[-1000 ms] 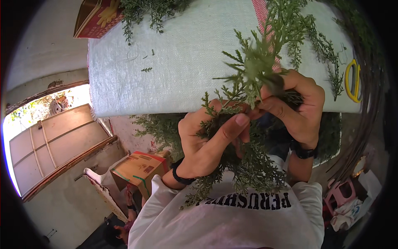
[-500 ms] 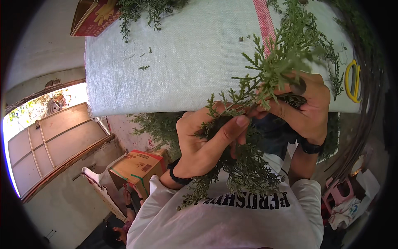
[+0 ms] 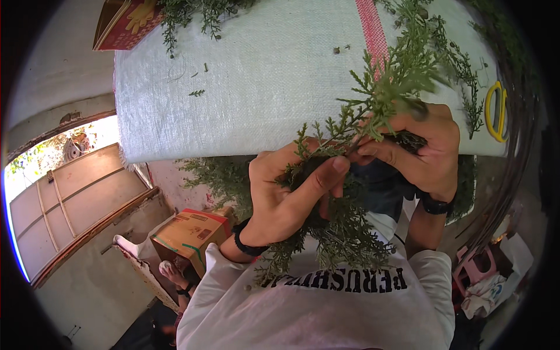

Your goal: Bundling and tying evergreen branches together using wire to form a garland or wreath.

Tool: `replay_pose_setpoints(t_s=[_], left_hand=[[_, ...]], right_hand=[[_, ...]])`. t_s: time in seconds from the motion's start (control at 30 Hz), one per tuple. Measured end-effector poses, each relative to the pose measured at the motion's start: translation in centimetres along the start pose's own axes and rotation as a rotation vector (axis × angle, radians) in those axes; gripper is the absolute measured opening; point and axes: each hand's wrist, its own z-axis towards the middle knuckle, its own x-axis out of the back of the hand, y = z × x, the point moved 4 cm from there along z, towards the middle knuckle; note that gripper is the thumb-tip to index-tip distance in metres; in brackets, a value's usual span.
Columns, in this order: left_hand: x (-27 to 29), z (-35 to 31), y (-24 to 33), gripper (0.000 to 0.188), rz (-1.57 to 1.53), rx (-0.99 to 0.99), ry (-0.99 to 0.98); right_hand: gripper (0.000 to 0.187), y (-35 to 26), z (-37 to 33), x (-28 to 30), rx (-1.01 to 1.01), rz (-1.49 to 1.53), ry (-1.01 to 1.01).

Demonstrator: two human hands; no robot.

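The left hand (image 3: 286,192) is closed around the stems of a conifer bunch (image 3: 353,227), its thumb pressed along the top. The bunch hangs below the fist, in front of the person's white shirt (image 3: 326,309). The right hand (image 3: 417,146) is drawn in to a narrow pinch at the stem of a conifer sprig (image 3: 402,76), its fingertips just beside the left thumb. That sprig slants up and right, its tip over the table (image 3: 233,87). A dark clump (image 3: 409,140) sits partly hidden under the right hand's curled fingers; I cannot tell what it is.

Both hands are at the table's near edge, the left hand mostly on the person's side of it. A white woven sheet with a red stripe (image 3: 368,23) covers the top, frayed at the near left corner. Left of the held sprig a broad stretch of sheet is open apart from a few small clippings (image 3: 197,93), reaching to loose sprigs (image 3: 201,14) and a red box (image 3: 125,26) at the far left edge. On the right, room is tighter: a cut sprig (image 3: 471,93) and yellow-handled scissors (image 3: 496,111) lie close to the right edge, with long dark stems (image 3: 513,140) just past it. Below the near edge, more greenery (image 3: 216,181) shows left of the left hand, above a cardboard box (image 3: 192,233).
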Motion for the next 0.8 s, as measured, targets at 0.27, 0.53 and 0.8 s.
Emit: replay_pose_setpoints(t_s=[0.27,0.53,0.8], left_hand=[[-0.1,-0.1,0.0,0.019,-0.009,0.139,0.073],[0.1,-0.2,0.3,0.012,0.029,0.173,0.04],[-0.5,0.0,1.9,0.016,0.363,-0.43,-0.062]], right_hand=[[0.015,-0.1,-0.1,-0.2,-0.046,0.0,-0.024],[0.016,0.5,-1.1,-0.3,-0.127,0.138,0.04],[0.022,0.8,-2.3,-0.4,-0.081,0.191,0.159]])
